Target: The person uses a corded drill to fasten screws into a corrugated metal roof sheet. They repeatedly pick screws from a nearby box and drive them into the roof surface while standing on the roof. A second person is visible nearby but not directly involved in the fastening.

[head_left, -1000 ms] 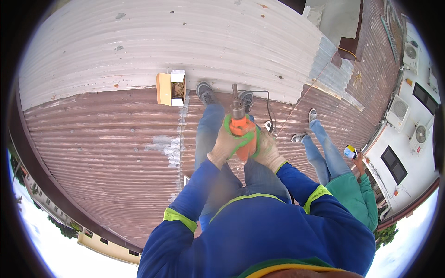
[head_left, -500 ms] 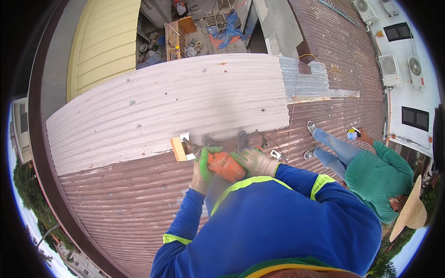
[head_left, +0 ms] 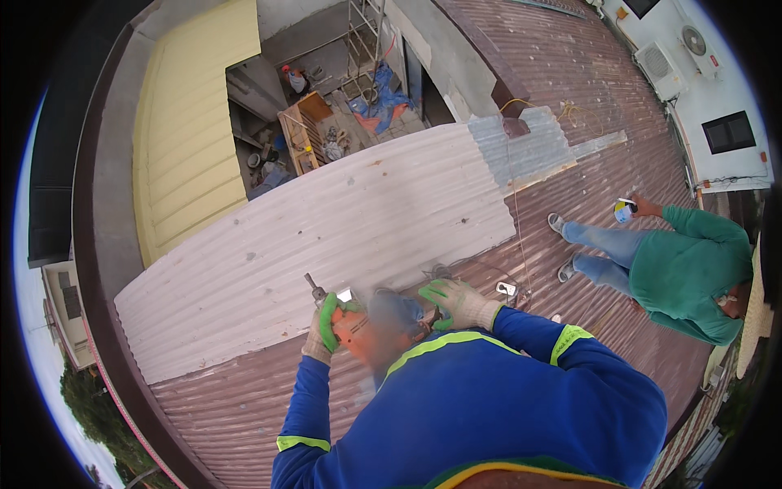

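Note:
An orange power drill is held in front of my body, its dark metal chuck end pointing up and to the left over the pale corrugated sheet. My left hand, in a white and green work glove, is closed around the front of the drill. At its rear handle, my gloved right hand is closed with the fingers curled round the grip. A blurred smudge covers part of the drill and my legs. One of my dark shoes shows beyond the right hand.
Pale corrugated sheet overlaps the brown metal roof. Beyond it, an open drop shows a cluttered floor and a person. A co-worker in green stands at right, holding a small can. Cords and a white socket box lie nearby.
The drill has swung leftward, its chuck now out past my left hand. My right hand has moved slightly right. The view has tilted, showing more of the opening below.

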The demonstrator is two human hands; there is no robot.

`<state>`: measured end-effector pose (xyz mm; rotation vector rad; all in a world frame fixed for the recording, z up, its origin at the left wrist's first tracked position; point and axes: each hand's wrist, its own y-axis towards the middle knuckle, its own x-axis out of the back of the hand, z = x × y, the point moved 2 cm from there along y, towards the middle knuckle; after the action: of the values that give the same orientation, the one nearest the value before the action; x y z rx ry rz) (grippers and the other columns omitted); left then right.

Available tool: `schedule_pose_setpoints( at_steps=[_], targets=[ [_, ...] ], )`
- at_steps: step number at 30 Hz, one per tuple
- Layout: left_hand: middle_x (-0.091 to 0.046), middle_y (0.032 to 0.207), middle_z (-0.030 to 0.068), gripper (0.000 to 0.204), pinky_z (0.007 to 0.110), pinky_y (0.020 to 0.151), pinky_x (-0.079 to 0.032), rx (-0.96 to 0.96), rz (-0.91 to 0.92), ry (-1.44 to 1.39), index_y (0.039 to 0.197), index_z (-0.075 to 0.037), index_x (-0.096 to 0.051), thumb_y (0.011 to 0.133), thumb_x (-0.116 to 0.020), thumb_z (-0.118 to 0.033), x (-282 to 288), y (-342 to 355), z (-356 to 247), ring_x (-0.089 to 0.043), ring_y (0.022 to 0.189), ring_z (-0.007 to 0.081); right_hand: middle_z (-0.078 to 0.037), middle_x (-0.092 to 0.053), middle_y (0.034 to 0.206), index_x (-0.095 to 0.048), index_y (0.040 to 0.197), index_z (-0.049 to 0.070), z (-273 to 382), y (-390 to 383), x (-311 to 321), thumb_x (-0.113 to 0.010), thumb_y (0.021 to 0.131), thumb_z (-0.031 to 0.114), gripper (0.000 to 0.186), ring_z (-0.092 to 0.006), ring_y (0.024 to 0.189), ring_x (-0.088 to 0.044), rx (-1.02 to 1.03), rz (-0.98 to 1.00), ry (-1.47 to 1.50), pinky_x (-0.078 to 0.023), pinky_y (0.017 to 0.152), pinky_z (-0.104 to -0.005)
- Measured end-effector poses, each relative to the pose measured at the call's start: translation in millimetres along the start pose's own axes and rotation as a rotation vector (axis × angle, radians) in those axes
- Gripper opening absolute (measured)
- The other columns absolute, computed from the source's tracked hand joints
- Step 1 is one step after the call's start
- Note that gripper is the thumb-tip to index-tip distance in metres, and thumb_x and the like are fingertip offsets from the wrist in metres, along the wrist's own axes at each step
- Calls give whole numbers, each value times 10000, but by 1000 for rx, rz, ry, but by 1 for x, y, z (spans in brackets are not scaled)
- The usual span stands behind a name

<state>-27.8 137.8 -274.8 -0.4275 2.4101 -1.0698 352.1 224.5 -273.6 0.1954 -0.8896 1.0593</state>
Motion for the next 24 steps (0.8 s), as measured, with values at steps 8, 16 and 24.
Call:
schedule_pose_setpoints(
  at_steps=[8,16,24],
  targets=[
    [-738,1035,113,436,364,900,-597,-89,174,162,1128,24,-751,1082,-599,-382,-7,-33,3,-726,998,231,-210,-747,1276,-484,1573,43,-147,-130,-79,-794,865,497,895,-382,1239,-691,-1077,61,362,-539,1078,-439],
    [-748,1156,211,231,557,1078,-576,-80,189,85,1080,-2,-614,1050,-649,-228,5,-26,11,-709,1190,398,-237,-759,1144,-642,1393,-6,-167,-214,-114,-809,890,482,720,-338,1038,-744,-1088,-41,514,-564,861,-458],
    [-733,1108,158,258,562,1076,-573,-244,222,151,1091,-18,-637,1044,-687,-266,9,-20,18,-698,1213,396,-173,-776,1220,-488,1579,0,-164,-148,-112,-838,905,372,846,-246,1088,-744,-961,-97,623,-583,905,-360]
  ],
)
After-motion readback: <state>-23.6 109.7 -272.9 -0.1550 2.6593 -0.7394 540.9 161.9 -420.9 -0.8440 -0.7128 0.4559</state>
